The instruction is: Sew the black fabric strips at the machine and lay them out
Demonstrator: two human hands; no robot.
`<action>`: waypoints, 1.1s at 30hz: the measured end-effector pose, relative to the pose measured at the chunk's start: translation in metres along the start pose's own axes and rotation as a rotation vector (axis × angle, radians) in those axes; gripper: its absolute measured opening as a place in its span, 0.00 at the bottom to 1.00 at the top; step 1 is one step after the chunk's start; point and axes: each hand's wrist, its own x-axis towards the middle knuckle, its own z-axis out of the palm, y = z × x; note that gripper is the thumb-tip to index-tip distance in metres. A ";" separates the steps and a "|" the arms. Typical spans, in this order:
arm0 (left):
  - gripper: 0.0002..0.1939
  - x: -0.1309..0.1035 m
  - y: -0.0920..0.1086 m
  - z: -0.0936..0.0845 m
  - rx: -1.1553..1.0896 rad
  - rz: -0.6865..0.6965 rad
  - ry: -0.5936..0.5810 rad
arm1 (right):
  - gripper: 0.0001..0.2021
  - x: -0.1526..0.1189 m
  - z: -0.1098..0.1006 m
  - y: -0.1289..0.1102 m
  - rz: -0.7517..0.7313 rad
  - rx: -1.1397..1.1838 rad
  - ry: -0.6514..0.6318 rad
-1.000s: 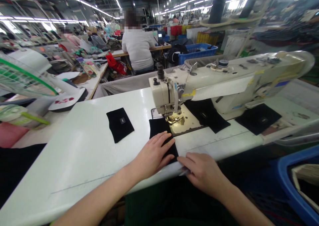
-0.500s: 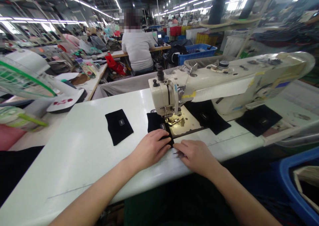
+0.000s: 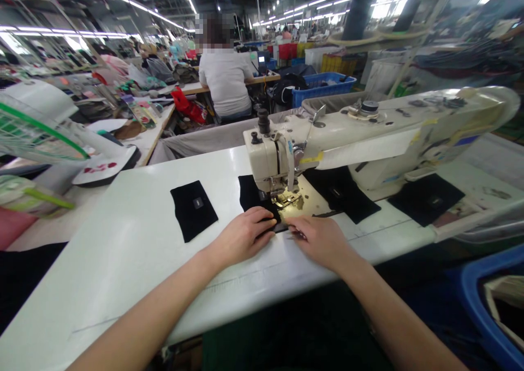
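A black fabric piece [image 3: 246,192] with a small label lies partly beneath the needle end of the sewing machine [image 3: 270,158]. My left hand [image 3: 244,233] rests on its near edge, fingers stretched over the cloth and thumb apart. Close by, my right hand [image 3: 321,241] curls around thread snips [image 3: 298,234], whose pointed metal tips show beneath the fingers. Its index fingertip is by the fabric's near right corner, next to the brass-coloured plate [image 3: 309,199]. The presser foot [image 3: 287,200] sits just beyond both hands; whether it touches the cloth I cannot tell.
Another labelled black piece [image 3: 194,210] lies left on the white table [image 3: 135,240]. Two more, one black piece [image 3: 341,192] and one black panel [image 3: 426,199], lie under and beside the machine arm. A fan [image 3: 106,161] stands left, a blue bin [image 3: 470,283] right. A person [image 3: 225,82] sits ahead.
The black fabric under my hands has moved away from me, toward the machine's far side. Both hands have shifted slightly forward, and the gap between them has widened.
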 end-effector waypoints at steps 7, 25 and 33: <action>0.14 0.007 -0.017 -0.001 -0.002 0.001 0.033 | 0.11 -0.022 -0.017 0.031 0.312 -0.046 0.361; 0.14 0.018 -0.042 0.001 0.058 -0.043 0.065 | 0.28 -0.052 -0.029 0.084 0.862 -0.280 0.253; 0.15 0.012 -0.046 0.008 0.099 -0.070 0.090 | 0.18 -0.052 -0.030 0.088 0.748 -0.186 0.515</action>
